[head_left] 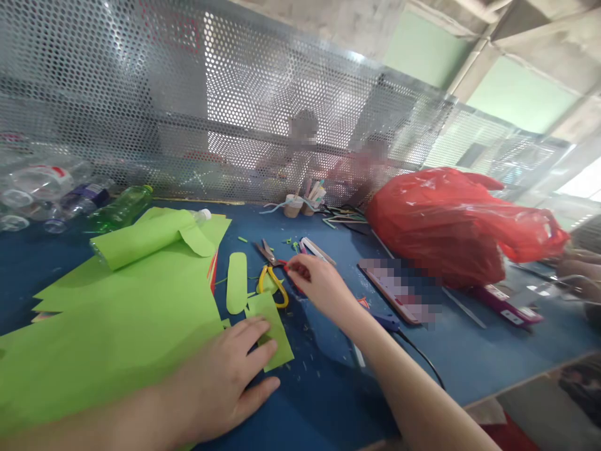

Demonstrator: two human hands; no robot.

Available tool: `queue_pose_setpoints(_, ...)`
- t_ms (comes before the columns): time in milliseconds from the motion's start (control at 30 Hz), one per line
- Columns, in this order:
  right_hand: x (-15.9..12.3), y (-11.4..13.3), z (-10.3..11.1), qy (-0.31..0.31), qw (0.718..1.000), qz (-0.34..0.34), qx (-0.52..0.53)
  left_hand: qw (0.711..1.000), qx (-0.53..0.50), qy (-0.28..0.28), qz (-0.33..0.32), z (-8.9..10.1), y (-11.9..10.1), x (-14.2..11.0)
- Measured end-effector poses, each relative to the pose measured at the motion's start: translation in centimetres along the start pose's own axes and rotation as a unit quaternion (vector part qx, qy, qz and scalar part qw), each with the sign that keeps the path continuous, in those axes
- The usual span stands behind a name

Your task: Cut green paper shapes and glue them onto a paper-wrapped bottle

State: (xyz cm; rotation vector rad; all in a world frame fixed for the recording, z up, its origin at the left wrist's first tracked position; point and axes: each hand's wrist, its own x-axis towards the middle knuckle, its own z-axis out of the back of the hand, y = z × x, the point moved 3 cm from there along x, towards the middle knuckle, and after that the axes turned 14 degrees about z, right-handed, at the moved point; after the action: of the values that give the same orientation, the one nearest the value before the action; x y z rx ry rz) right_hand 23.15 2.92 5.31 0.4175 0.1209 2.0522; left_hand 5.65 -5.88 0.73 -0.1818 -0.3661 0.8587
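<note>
My left hand (235,373) lies with its fingers apart, fingertips resting on a small green paper piece (277,335). My right hand (317,279) is closed at the red handle of a pair of scissors (268,254), whose blades point away to the left. Just below the blades lies a yellow-handled tool (282,293), its head partly hidden. A rounded green paper strip (236,282) is beside it. Large green paper sheets (141,313) spread under and left of my left forearm. On them rests a bottle wrapped in green paper (145,238), with a white cap.
Clear and green plastic bottles (122,210) stand or lie at the back left. Cups of sticks (300,203) stand near the perforated metal screen (263,125). A red plastic bag (446,219), a phone (394,291) and a blue tool with a black cord (387,321) lie on the right.
</note>
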Motion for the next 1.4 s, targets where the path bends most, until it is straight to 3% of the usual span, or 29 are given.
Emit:
queue_pose_setpoints(167, 1.5, -3.2, 0.9, 0.022, 0.991, -0.083, -0.103, 1.0, -0.01, 0.002, -0.013, 0.2, 0.0, 0.0)
queue_pose_setpoints(367, 3.8, -5.9, -0.1, 0.046, 0.99, -0.11, -0.078, 0.999, -0.036, 0.018, -0.02, 0.3, 0.1, -0.1)
queue_pose_setpoints(500, 3.9, -4.8, 0.9, 0.017, 0.997, -0.08, -0.011, 0.998, -0.063, 0.018, -0.011, 0.4, 0.3, 0.0)
queue_pose_setpoints(667, 1.9, -0.8, 2.2, -0.015, 0.989, -0.018, 0.145, 0.992, -0.119, 0.02, 0.021, 0.9, 0.4, 0.1)
queue_pose_setpoints(733, 0.8, 0.9, 1.9, -0.051, 0.914, 0.03, 0.401, 0.991, -0.134, 0.023, 0.018, 1.1, 0.2, 0.1)
queue_pose_setpoints(767, 0.3, 1.6, 1.5, -0.048, 0.882, 0.043, 0.466, 0.99, -0.14, 0.024, 0.012, 1.1, 0.2, 0.1)
queue_pose_setpoints(900, -1.0, 2.8, -0.1, -0.089, 0.819, 0.014, 0.567, 0.984, -0.173, -0.018, 0.03, 1.6, 0.3, 0.2)
queue_pose_setpoints(1033, -1.4, 3.6, -1.3, -0.088, 0.766, -0.016, 0.636, 0.956, -0.222, -0.09, 0.172, 1.8, 1.9, 0.8)
queue_pose_setpoints(1100, -1.5, 3.9, -1.7, -0.053, 0.764, -0.022, 0.643, 0.942, -0.239, -0.099, 0.215, 1.7, 2.5, 1.1)
queue_pose_setpoints(1233, -1.9, 4.6, -2.1, 0.027, 0.786, 0.015, 0.617, 0.947, -0.268, -0.041, 0.172, 1.3, 2.1, 1.5)
queue_pose_setpoints(1400, -2.2, 4.6, -2.7, 0.031, 0.821, 0.047, 0.569, 0.959, -0.247, -0.027, 0.14, 1.2, 1.2, 1.3)
